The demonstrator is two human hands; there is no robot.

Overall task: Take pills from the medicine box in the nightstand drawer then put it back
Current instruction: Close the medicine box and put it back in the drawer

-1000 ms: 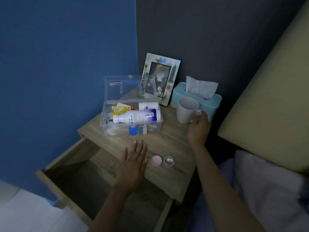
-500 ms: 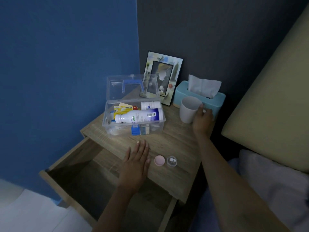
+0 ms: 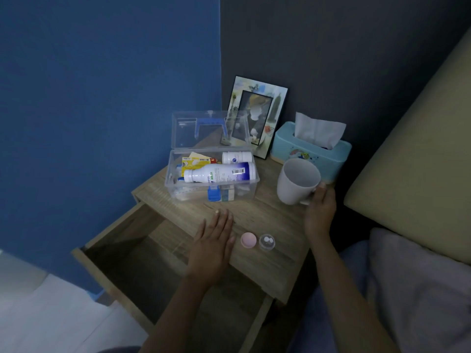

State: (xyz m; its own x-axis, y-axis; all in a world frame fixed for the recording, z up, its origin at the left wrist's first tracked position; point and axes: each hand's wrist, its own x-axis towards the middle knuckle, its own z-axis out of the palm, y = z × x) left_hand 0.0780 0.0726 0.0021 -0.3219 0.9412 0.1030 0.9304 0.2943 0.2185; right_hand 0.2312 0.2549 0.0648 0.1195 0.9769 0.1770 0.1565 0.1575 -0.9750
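I look down on a wooden nightstand (image 3: pixel 275 217) in dim light, set in a corner between a blue wall and a dark grey one. Its drawer (image 3: pixel 142 253) is pulled open below the top.

The medicine box (image 3: pixel 212 174), clear plastic, sits on the back left part of the top with its lid standing upright. Inside lies a white bottle (image 3: pixel 219 172) on its side with a blue band, a second, smaller white bottle (image 3: pixel 237 157) behind it, and a yellow packet (image 3: pixel 194 161) to the left.

My left hand (image 3: pixel 212 247) rests flat, palm down and fingers spread loosely, on the front edge of the top; it holds nothing. Just beside it on the right lies a round pink cap (image 3: pixel 248 240), and touching or nearly touching that, a small clear cup (image 3: pixel 266 242) with two white pills (image 3: pixel 267 240) in it.

My right hand (image 3: pixel 319 212) is closed around the handle of a white mug (image 3: pixel 297 180), which tilts with its mouth toward me. I cannot tell whether the mug touches the wood.

Behind the mug stands a light blue tissue box (image 3: pixel 309 152) with a tissue sticking up, and left of that a picture frame (image 3: pixel 257 115) leans against the wall. A beige headboard (image 3: pixel 413 154) and grey bedding (image 3: pixel 420 289) fill the right side.
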